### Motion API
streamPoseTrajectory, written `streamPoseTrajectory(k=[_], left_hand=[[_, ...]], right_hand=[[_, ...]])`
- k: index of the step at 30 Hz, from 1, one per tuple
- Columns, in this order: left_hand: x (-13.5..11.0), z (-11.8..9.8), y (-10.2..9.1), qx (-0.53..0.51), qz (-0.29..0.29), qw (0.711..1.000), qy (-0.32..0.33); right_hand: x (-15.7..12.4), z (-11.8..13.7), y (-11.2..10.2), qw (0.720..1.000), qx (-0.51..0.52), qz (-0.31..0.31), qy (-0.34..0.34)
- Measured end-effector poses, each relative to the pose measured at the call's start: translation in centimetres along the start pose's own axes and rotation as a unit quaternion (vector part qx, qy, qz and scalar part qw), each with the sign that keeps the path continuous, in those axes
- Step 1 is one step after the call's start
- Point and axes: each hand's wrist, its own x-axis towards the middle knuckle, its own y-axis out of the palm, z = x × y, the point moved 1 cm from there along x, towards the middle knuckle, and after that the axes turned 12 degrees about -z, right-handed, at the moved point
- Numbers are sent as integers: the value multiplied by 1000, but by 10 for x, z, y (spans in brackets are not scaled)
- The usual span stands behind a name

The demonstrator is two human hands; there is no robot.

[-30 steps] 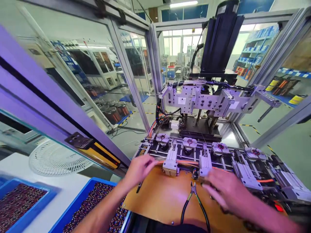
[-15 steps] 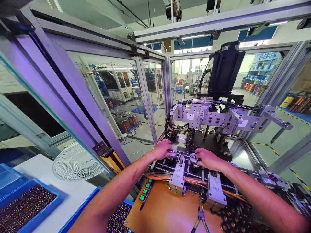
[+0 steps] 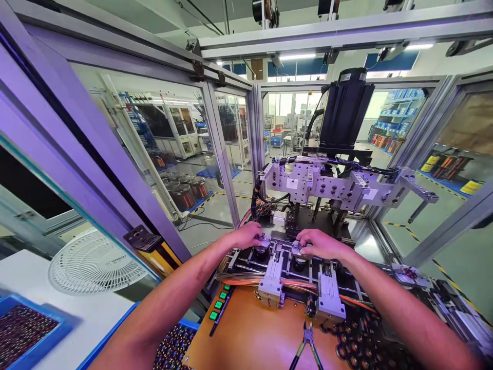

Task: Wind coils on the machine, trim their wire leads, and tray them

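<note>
The person's left hand [image 3: 248,236] reached forward to the leftmost round fixture [image 3: 265,243] of the machine, fingers bent and tips at its top; whether they were pinching a part there could not be told. The right hand [image 3: 318,243] was at the neighbouring round fixture [image 3: 296,251], fingers curved over its upper side and partly hiding it, so its grip could not be told either. Both fixtures sat in a row behind the orange-brown counter [image 3: 250,336], with a silver slide block [image 3: 271,280] standing between them and a second silver block [image 3: 330,298] in front of the right forearm. Orange tubes [image 3: 246,280] ran across beside the blocks. On the counter lay cutting pliers [image 3: 307,334], jaws pointing away from the person, and a black pen-like rod [image 3: 220,314] just beside four lit green buttons [image 3: 217,304]. Dark ring-shaped parts [image 3: 358,344] were heaped to the right of the pliers. Beyond the fixtures stood a perforated metal plate [image 3: 319,185] and a tall black motor [image 3: 344,115].
</note>
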Motion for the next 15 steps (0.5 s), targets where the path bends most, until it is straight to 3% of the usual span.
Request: streamPoseTrajectory(k=[3, 6, 8, 10, 13, 15], left_hand=[[-33, -24, -19, -42, -70, 997, -13], [-97, -52, -12, -99, -98, 990, -14], [-140, -66, 15, -150, -78, 985, -32], [-172, -73, 56, -155, -40, 986, -45], [-192, -75, 119, -106, -33, 991, -68], [-194, -75, 149, -65, -54, 994, -76]], right_hand=[[-38, 38, -5, 999, 23, -10, -44], [-96, 66, 31, 996, 49, 15, -75], [-129, 72, 77, 994, 5, 29, -106], [-145, 70, 131, 994, -23, 50, -95], [-137, 66, 201, 994, -55, 49, -78], [-125, 67, 223, 994, -72, 32, -74]])
